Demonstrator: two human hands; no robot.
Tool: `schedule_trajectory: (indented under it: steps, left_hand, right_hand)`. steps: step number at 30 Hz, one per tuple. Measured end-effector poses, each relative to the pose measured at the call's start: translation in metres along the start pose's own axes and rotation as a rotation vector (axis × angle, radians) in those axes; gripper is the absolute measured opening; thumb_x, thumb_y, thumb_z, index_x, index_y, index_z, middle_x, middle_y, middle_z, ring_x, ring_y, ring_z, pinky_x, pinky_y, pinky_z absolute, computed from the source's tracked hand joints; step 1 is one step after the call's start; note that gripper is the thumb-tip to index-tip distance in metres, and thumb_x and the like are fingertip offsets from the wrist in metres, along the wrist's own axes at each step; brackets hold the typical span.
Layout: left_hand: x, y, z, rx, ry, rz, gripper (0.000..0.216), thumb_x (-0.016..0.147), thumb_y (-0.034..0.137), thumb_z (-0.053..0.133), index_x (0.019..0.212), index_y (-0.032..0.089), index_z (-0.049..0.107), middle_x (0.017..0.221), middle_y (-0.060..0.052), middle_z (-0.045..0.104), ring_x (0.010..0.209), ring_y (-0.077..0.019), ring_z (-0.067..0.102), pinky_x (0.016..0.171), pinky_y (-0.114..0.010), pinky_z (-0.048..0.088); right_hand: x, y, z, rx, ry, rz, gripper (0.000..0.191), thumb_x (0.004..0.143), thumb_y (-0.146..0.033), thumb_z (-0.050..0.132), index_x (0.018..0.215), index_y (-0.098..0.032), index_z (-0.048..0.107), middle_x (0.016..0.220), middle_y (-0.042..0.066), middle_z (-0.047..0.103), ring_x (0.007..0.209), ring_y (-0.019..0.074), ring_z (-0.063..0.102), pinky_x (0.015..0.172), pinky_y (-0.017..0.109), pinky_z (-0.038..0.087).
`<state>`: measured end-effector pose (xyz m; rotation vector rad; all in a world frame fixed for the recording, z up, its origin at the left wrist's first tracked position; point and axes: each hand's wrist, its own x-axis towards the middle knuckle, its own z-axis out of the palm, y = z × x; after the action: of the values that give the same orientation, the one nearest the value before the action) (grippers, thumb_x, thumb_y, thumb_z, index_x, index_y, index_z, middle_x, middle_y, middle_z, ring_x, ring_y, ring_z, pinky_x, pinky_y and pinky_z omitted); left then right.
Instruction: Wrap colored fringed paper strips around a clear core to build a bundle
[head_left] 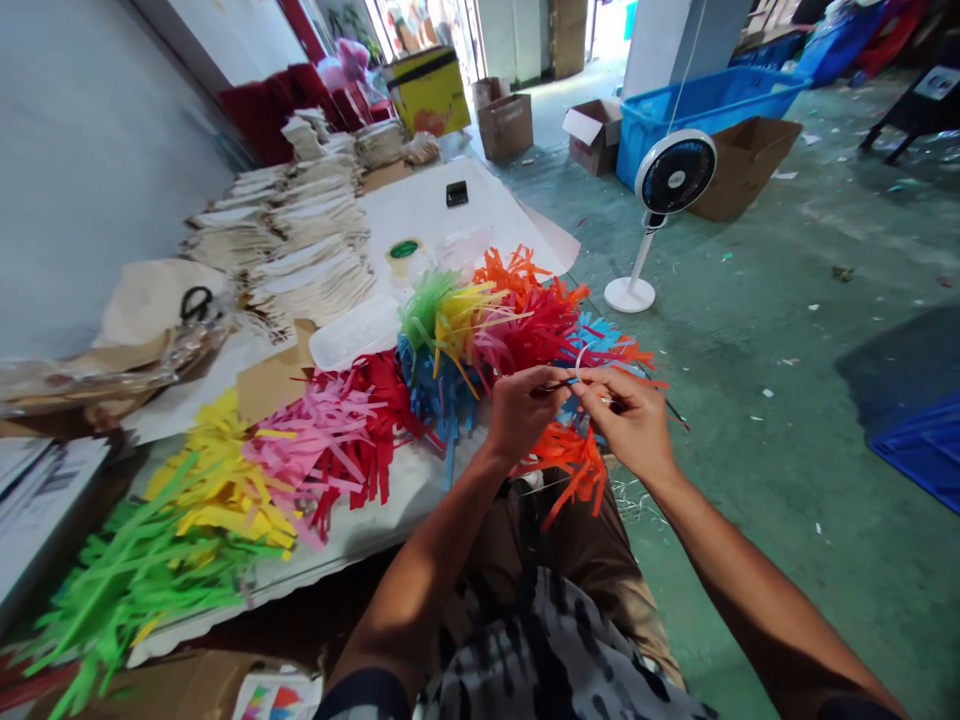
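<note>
At the table's right edge, my left hand (529, 400) and my right hand (626, 415) meet fingertip to fingertip, both closed in a pinch. A thin white string (580, 358) loops up between the fingertips, and a sliver of blue shows there too. An orange paper tassel (574, 460) hangs below the hands, over my lap. Behind them, blue tassel strips (600, 335) spread out. Red tassels (532, 325) lie just past my left hand, with yellow tassels (457, 325) and green tassels (424, 310) beside them. My fingers hide how the string is joined.
More fringe runs left: pink tassels (307, 445) and bright green tassels (142, 560). Stacks of pale sheets (311, 235), a tape roll (405, 252) and a small black device (456, 194) are on the table (525, 205). A white fan (643, 255) stands right, before a blue bin (634, 130).
</note>
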<state>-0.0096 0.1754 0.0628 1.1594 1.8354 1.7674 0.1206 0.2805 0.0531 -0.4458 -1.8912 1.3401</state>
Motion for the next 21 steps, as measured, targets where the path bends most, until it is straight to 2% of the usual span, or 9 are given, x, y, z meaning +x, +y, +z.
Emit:
schedule_trajectory:
  steps: [4,8,12,15,21]
  left_hand:
    - [-0.001,0.000,0.001,0.047,-0.023,-0.029,0.015,0.085,0.028,0.070,0.089,0.017,0.080,0.084,-0.002,0.077,0.076,-0.0154,0.068,0.073,-0.026,0.055]
    - [-0.001,0.001,0.000,0.053,-0.060,-0.056,0.017,0.085,0.033,0.072,0.085,0.017,0.079,0.075,0.000,0.070,0.071,-0.0132,0.063,0.067,-0.023,0.051]
    - [-0.001,0.000,-0.002,0.025,-0.081,-0.062,0.019,0.089,0.036,0.069,0.088,0.018,0.074,0.078,-0.001,0.068,0.072,-0.0137,0.064,0.067,-0.023,0.052]
    - [0.001,-0.001,-0.003,0.023,-0.119,-0.039,0.018,0.094,0.034,0.064,0.093,0.018,0.072,0.081,-0.001,0.067,0.073,-0.0133,0.064,0.069,-0.023,0.053]
    - [0.004,-0.001,-0.001,-0.110,-0.150,-0.052,0.019,0.092,0.036,0.069,0.099,0.020,0.059,0.084,0.001,0.064,0.070,-0.0118,0.061,0.065,-0.022,0.052]
  right_hand:
    - [0.003,0.000,-0.002,-0.021,0.011,-0.005,0.020,0.098,-0.041,0.070,0.106,-0.027,0.082,0.081,0.000,0.074,0.066,0.0146,0.061,0.062,0.029,0.047]
    - [0.010,0.004,-0.004,0.114,-0.015,0.100,0.023,0.093,-0.047,0.074,0.099,-0.025,0.082,0.073,0.000,0.072,0.064,0.0153,0.063,0.061,0.029,0.051]
    - [0.014,0.008,-0.006,0.194,-0.044,0.170,0.027,0.089,-0.049,0.077,0.099,-0.024,0.083,0.066,-0.001,0.070,0.058,0.0141,0.060,0.057,0.028,0.048]
    - [0.015,0.008,-0.006,0.209,-0.042,0.158,0.025,0.088,-0.047,0.079,0.101,-0.026,0.084,0.066,-0.001,0.070,0.058,0.0140,0.060,0.058,0.028,0.048]
    - [0.016,0.002,-0.006,0.163,-0.051,0.111,0.022,0.089,-0.043,0.078,0.103,-0.027,0.084,0.069,-0.002,0.072,0.062,0.0146,0.063,0.061,0.029,0.049]
